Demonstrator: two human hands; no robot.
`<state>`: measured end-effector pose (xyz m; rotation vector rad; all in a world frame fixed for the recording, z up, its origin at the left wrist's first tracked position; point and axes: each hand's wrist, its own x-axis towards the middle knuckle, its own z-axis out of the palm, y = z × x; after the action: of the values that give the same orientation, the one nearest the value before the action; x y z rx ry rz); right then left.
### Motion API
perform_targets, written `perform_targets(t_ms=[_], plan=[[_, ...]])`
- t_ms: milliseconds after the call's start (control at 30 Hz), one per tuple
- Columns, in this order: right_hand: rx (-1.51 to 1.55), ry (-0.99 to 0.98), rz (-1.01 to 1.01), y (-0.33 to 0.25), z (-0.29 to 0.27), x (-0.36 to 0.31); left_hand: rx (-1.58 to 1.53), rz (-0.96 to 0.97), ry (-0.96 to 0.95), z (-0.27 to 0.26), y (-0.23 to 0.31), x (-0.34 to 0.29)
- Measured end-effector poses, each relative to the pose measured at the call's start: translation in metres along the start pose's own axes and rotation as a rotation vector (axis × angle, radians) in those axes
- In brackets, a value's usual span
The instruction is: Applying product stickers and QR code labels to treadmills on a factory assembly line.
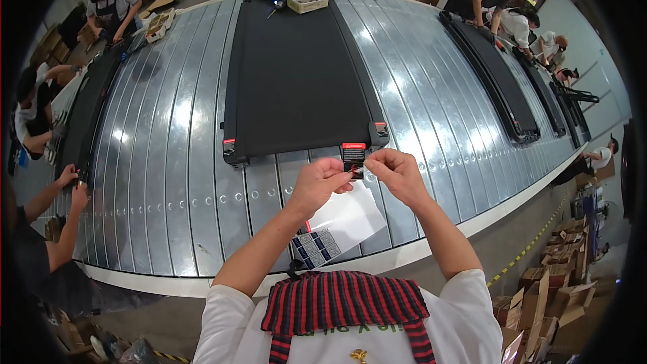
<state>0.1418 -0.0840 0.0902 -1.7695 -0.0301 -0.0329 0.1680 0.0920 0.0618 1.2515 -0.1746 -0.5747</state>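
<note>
Between my two hands is a small black and red warning label (354,155), held up above the near edge of the metal slat table. My left hand (320,180) pinches its lower left side, and my right hand (396,174) grips its right side between thumb and finger. Just beyond lies a treadmill deck (300,74) with a black belt; red and black labels show on both near corners, such as the left label (229,146). Under my hands rest white sheets (350,219) and a sheet of dark blue printed stickers (315,248).
A white parts box (308,1) and a power screwdriver (275,7) sit at the deck's far end. Other decks (492,74) lie along the slatted conveyor table (168,182), with several people working at both sides. Cardboard boxes (559,276) pile up on the floor at the right.
</note>
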Motion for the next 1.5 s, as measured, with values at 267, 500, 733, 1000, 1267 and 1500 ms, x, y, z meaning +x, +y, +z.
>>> perform_targets(t_ms=[267,500,733,1000,1267,1500], plan=[[-0.067,-0.038,-0.044,0.019,-0.026,-0.017,0.109,0.049,0.041,0.034,-0.012,-0.01],[0.176,-0.124,0.089,0.057,-0.082,-0.017,0.114,0.001,0.176,0.091,-0.057,0.02],[0.088,-0.119,-0.005,0.084,-0.139,-0.005,0.13,-0.033,0.267,0.149,-0.066,0.059],[0.19,0.125,0.04,0.112,-0.186,0.042,0.313,0.043,0.591,0.117,-0.075,0.114],[0.207,-0.116,0.458,0.173,-0.196,0.145,1.066,0.255,0.44,0.053,-0.083,0.189],[0.193,-0.218,0.55,0.204,-0.145,0.206,1.095,0.472,0.296,0.014,-0.103,0.251]])
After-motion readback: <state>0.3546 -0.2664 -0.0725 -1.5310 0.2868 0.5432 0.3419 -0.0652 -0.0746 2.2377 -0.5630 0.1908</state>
